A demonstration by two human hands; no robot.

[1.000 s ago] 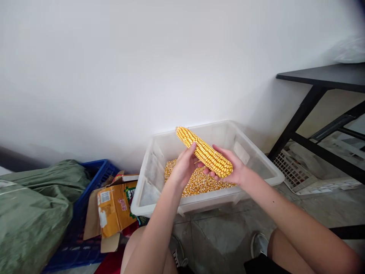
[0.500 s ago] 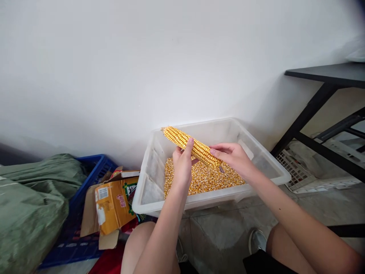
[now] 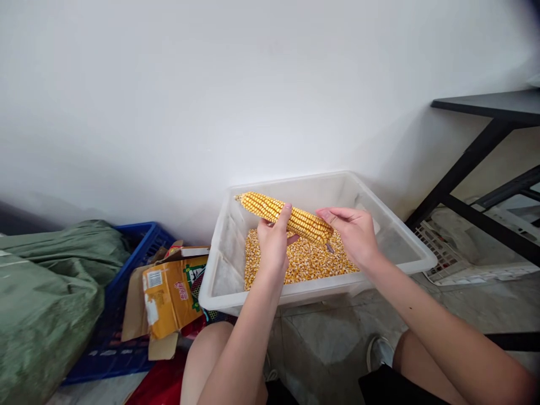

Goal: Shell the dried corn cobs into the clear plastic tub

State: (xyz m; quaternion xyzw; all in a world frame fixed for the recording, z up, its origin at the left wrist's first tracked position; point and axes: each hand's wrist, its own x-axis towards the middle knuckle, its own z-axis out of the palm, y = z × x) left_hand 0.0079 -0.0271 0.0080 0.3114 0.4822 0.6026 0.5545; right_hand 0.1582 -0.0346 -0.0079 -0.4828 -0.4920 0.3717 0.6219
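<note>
An ear of corn (image 3: pixel 291 219) with yellow kernels is held slantwise above a translucent plastic tub (image 3: pixel 236 304). My left hand (image 3: pixel 274 239) is wrapped round its middle from below, thumb on top. At the ear's right end, my right hand (image 3: pixel 354 230) is closed in a pinch, thumb and forefinger at its upper edge. Any loose kernel between those fingertips is too small to make out. Kernels still cover the visible side of the ear. Loose corn kernels (image 3: pixel 312 264) lie spread over the tub's bottom, partly hidden behind my hands and the ear.
Left of the tub is a blue crate (image 3: pixel 139 236) with a torn cardboard box (image 3: pixel 169 298) and a green cloth or sack (image 3: pixel 50 281) over it. A black table (image 3: pixel 485 107) and a white plastic basket (image 3: pixel 447 253) stand right. A white wall rises behind.
The right thumb has lifted off the ear's face, and its fingers now pinch at the upper edge. The ear lies slightly flatter. The view has shifted a little.
</note>
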